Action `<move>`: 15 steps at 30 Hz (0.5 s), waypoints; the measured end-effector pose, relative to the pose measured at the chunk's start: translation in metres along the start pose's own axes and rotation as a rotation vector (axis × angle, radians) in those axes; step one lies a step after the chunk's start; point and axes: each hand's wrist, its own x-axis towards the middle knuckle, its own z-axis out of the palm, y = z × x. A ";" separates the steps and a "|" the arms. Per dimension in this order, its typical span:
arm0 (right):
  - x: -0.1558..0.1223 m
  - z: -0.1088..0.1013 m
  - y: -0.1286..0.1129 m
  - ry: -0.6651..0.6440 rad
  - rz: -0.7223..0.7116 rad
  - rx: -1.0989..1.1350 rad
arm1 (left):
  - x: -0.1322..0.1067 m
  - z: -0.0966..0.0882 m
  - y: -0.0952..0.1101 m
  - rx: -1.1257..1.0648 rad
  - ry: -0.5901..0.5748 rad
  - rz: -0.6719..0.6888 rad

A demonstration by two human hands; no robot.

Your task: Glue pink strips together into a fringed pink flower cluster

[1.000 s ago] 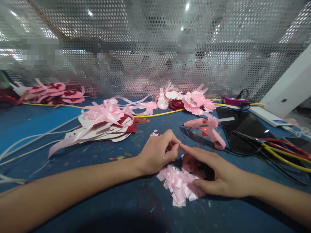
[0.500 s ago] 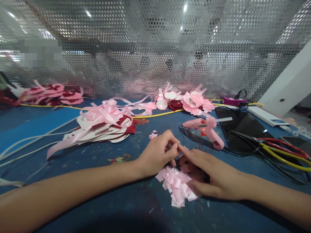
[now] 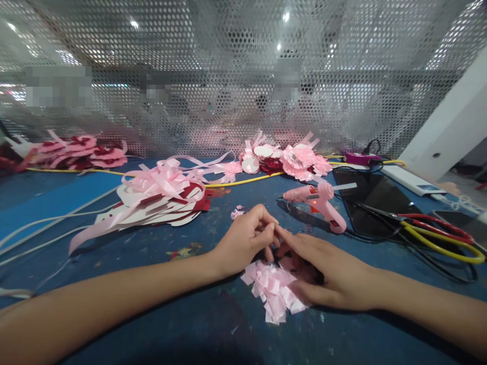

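A small heap of pink paper scraps (image 3: 276, 291) lies on the blue table (image 3: 160, 324) in front of me. My left hand (image 3: 245, 238) is curled just above its far edge, thumb and fingers pinched together on something too small to make out. My right hand (image 3: 325, 271) rests on the right side of the heap, its forefinger stretched out to touch the left fingertips and its other fingers bent over the scraps.
A pink glue gun (image 3: 319, 197) lies just beyond my hands, with red and yellow scissors (image 3: 437, 230) and a dark tablet (image 3: 371, 195) to the right. Pink ribbon bows on cut card (image 3: 160, 195) lie at left. More pink flowers (image 3: 300, 159) sit before the perforated screen (image 3: 243, 76).
Both hands have stayed at the scrap heap; the right forefinger has drawn closer against the left fingertips. The view has shifted slightly.
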 end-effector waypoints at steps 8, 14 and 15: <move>0.000 0.001 -0.001 0.015 -0.039 -0.046 | 0.004 -0.003 -0.002 -0.180 0.034 -0.012; -0.002 0.002 0.001 0.052 0.045 -0.009 | 0.004 -0.004 0.000 -0.164 0.030 -0.032; -0.002 0.002 0.001 0.053 0.055 0.015 | 0.003 -0.004 0.001 -0.142 0.041 -0.026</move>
